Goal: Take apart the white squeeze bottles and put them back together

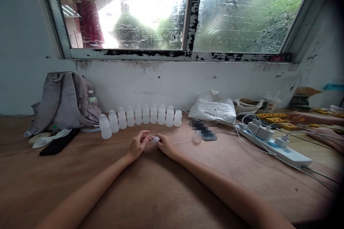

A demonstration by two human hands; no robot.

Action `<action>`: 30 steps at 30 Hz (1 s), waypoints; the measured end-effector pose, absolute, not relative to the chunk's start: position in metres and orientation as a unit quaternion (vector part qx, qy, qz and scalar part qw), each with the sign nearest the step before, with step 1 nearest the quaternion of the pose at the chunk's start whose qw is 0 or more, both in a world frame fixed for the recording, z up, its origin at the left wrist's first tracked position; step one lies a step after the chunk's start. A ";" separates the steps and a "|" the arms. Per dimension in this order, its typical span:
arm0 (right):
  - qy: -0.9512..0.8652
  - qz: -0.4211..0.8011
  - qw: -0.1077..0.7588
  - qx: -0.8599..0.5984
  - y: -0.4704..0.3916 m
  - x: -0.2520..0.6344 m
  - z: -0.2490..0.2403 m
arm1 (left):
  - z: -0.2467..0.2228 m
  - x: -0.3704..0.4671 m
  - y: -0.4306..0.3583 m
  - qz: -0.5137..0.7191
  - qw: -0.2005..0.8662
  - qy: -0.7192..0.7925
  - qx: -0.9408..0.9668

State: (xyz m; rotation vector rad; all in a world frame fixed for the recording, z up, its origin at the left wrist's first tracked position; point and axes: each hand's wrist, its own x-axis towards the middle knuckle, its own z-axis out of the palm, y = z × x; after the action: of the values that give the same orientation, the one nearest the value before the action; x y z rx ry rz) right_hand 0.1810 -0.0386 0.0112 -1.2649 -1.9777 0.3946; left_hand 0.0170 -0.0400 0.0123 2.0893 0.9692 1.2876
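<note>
Both my hands meet over the middle of the table, round a small clear bottle nipple with its ribbed collar (156, 139). My right hand (166, 145) grips the collar between thumb and fingers. At the other end, my left hand (139, 145) has its fingertips pinched close to the nipple's tip; the exact contact is too small to make out. Behind them several frosted baby bottles (146, 115) stand upright in a curved row, most with clear tops on. The bottle at the right end (177, 118) has an open neck with no top.
A grey backpack (66, 100) leans on the wall at left, with a black phone (59, 143) and tissue (51, 139) before it. To the right lie a clear cap (197, 138), a silver bag (213, 109) and a white power strip (290, 154) with cables. Another person's hands (298, 117) are at far right.
</note>
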 end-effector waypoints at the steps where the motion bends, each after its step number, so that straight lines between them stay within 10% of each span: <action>1: -0.774 0.168 0.377 -0.479 -0.039 0.181 0.012 | 0.012 0.017 -0.038 0.481 0.277 0.361 0.749; 30: -0.762 0.255 0.421 -0.420 -0.038 0.184 0.009 | 0.003 0.017 -0.026 0.469 0.348 0.369 0.723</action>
State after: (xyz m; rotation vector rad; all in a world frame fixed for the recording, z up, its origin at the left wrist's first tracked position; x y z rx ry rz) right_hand 0.1837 -0.0377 0.0085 -1.0522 -1.9101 0.6401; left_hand 0.0170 -0.0258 0.0031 1.8754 0.9557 1.2167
